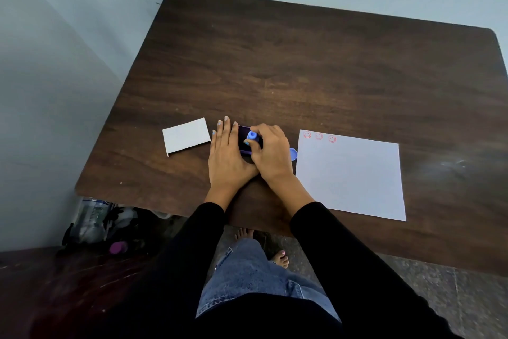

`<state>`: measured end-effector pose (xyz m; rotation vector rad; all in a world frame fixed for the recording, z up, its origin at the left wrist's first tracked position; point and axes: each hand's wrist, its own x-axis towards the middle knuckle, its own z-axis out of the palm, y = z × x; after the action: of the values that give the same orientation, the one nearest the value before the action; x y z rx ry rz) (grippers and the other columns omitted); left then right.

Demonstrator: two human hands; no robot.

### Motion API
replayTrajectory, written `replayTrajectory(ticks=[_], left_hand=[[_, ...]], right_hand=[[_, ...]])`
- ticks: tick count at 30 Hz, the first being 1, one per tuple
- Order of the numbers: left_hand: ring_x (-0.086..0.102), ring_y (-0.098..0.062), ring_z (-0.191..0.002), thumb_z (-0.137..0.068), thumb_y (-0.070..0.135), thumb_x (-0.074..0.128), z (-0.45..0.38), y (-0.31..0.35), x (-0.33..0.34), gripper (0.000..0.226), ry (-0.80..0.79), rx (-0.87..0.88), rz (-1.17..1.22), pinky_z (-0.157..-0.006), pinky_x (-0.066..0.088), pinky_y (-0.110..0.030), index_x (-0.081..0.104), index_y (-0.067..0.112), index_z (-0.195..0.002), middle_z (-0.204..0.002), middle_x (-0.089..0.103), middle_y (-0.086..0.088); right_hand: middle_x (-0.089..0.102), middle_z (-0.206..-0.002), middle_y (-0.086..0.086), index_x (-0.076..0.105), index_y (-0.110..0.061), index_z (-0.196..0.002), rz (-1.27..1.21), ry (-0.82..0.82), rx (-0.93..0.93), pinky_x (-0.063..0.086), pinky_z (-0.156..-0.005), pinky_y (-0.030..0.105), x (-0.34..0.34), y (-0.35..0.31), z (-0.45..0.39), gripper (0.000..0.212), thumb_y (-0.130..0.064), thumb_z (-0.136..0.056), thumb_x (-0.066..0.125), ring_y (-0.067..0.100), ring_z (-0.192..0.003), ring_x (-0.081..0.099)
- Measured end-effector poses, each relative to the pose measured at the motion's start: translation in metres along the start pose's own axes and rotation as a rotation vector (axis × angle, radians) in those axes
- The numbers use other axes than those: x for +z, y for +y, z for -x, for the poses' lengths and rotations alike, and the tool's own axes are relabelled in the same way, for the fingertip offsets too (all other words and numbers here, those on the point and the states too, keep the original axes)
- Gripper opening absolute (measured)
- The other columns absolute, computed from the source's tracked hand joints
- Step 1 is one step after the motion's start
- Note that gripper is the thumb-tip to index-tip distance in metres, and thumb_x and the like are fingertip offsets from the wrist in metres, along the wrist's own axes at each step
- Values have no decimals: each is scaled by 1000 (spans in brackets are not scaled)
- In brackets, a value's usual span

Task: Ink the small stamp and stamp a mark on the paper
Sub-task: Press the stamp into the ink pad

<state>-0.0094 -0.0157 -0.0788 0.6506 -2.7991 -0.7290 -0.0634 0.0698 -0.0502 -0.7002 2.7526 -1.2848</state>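
Note:
A small blue stamp (252,136) stands upright on a dark purple ink pad (243,143) near the table's front middle. My right hand (270,153) grips the stamp from the right, thumb and fingers around it. My left hand (225,155) lies flat against the pad's left side, fingers stretched forward and touching it. A white sheet of paper (350,176) lies to the right, with three red smiley marks (319,136) along its far left edge. Most of the ink pad is hidden under my hands.
A white box lid (186,136) lies left of my left hand. A blue round cap (293,153) rests between my right hand and the paper. The brown wooden table (302,63) meets a wall at the back. Bags and a bottle (101,226) sit on the floor left.

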Motion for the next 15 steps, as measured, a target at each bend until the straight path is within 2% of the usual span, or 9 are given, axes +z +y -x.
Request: replayTrajectory(ticks=[3, 10, 15], left_hand=[[9, -22, -145, -66, 61, 38, 0, 0, 0, 97, -5, 2, -9, -116, 1, -31, 28, 4, -143, -155, 18, -14], [8, -23, -145, -66, 60, 29, 1, 4, -4, 96, -3, -4, 13, -117, 1, -31, 28, 3, -143, -155, 18, -14], [8, -22, -145, -64, 63, 36, 1, 2, -3, 99, -5, 1, -3, -116, 1, -30, 28, 4, -143, -155, 18, -14]], right_hand=[[68, -90, 13, 62, -3, -89, 3, -5, 32, 43, -76, 33, 0, 0, -3, 14, -8, -77, 69, 26, -86, 55], [68, -93, 20, 63, 1, -96, 23, -26, 7, 48, -79, 42, -1, -7, 0, 19, 5, -77, 61, 32, -88, 57], [68, -89, 14, 63, -3, -88, 51, -20, 46, 47, -76, 40, -2, -6, -4, 14, -7, -76, 68, 27, -85, 56]])
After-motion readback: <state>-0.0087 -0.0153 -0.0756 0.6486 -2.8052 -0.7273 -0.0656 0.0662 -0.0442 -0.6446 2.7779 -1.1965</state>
